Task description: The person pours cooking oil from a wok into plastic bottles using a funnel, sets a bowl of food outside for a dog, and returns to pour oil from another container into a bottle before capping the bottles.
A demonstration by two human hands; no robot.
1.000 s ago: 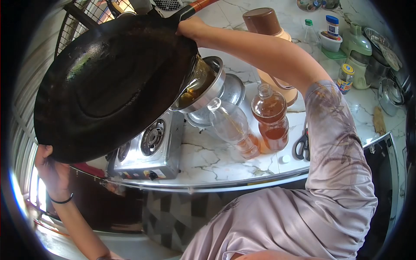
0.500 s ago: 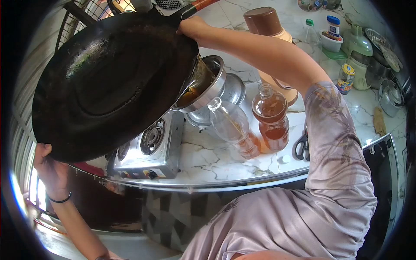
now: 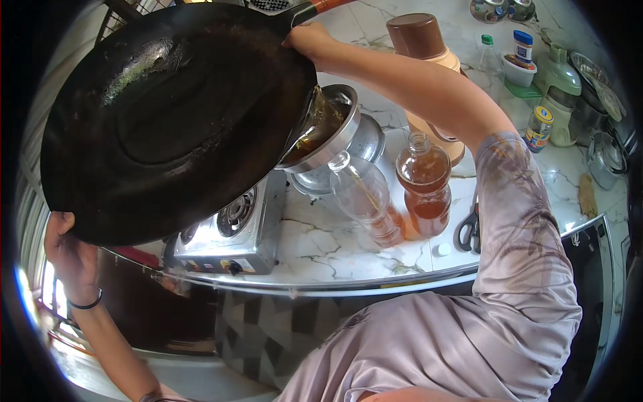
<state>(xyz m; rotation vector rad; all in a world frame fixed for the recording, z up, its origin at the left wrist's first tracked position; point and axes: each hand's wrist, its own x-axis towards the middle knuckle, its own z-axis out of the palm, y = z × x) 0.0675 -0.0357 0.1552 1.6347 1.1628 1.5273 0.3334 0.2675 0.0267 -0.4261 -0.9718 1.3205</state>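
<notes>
No wording, brand or number legible. Yellow-lidded jar (image 3: pixel 538 128), toward the right end of the surface (image 3: pixel 321 249), back from its front edge: blue label with red and pale patches, print too small to read. Blue-lidded jar (image 3: pixel 522 48), farther from the front edge, also toward the right end: blue-and-white label, lettering blurred. Stove (image 3: pixel 218 253), at the front edge of the surface, left part: yellowish sticker (image 3: pixel 248 264) on the front panel, just beside a knob (image 3: pixel 234 267); its marks cannot be made out.
</notes>
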